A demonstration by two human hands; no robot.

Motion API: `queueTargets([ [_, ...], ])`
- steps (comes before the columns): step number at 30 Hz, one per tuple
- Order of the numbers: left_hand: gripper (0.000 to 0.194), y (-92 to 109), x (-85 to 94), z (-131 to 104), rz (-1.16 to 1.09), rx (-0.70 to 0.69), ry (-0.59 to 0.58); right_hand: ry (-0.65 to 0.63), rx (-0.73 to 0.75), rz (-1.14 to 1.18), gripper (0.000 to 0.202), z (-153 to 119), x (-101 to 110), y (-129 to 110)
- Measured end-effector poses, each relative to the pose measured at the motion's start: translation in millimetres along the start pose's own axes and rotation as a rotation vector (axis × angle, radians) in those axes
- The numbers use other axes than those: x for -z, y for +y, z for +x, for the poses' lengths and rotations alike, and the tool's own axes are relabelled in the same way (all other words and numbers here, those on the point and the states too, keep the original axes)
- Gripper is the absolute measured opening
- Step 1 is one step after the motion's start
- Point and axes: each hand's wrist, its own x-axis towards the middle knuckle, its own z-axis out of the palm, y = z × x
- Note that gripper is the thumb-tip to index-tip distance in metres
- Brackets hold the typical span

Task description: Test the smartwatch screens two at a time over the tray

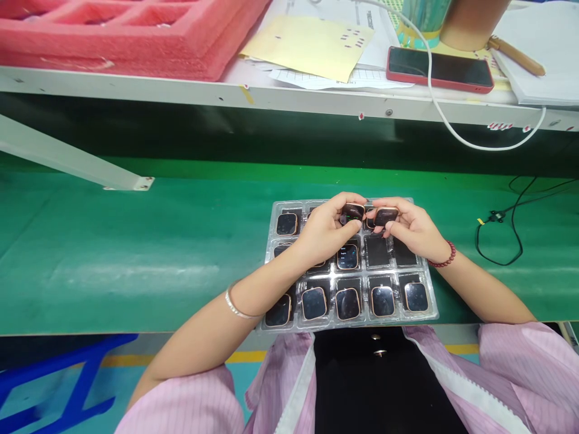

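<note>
My left hand (328,226) is closed around a square smartwatch (352,213) with a dark screen and gold-coloured rim; small marks glow on its screen. Close beside it, my right hand (414,226) grips a second smartwatch (386,216), its screen dark. Both are held above a clear plastic tray (332,325) with rows of square pockets. Several more watches sit in the pockets, such as the one in the front row (348,303). A watch in the middle row (348,257) shows lit text. Two middle-row pockets at the right hold only black inserts. My hands hide part of the back row.
The tray lies on a green mat (181,253) near the table's front edge. A black cable (497,217) lies to the right. Above is a white shelf with red foam (136,48), papers, a phone (441,67) and a hanging white cable (479,146). A metal brace (67,154) stands at left.
</note>
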Motion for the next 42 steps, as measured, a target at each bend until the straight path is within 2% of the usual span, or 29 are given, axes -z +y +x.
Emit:
queueTargets([
  [7,0.047,4.3,-0.4,-1.2,0.058,0.044,-0.008,0.011,0.008,0.015,0.036,-0.4,-0.5,0.2],
  [11,0.041,4.1,0.2,-1.0,0.018,0.015,-0.002,0.012,0.005,-0.008,0.036,-0.2,-1.0,0.3],
  [16,0.054,3.6,0.6,-1.1,0.053,0.039,-0.005,-0.004,0.023,-0.008,0.042,0.1,-1.2,0.0],
  [20,0.043,3.3,0.1,-0.5,0.003,0.02,-0.006,0.004,0.005,-0.004,0.037,0.1,-0.5,1.2],
  [25,0.053,2.4,0.0,-0.4,0.041,0.027,0.009,0.002,0.027,0.008,0.044,0.1,-1.1,3.4],
  [31,0.035,4.3,0.8,0.3,-0.04,0.039,-0.013,0.007,-0.01,0.0,0.039,0.4,-0.1,0.3],
  [38,0.06,-1.4,2.6,1.4,-0.096,0.046,-0.027,-0.002,-0.016,0.051,0.055,1.5,0.7,1.6],
  [42,0.064,-3.5,2.9,1.7,-0.121,0.036,-0.042,0.012,-0.007,0.032,0.048,1.4,0.5,2.1],
])
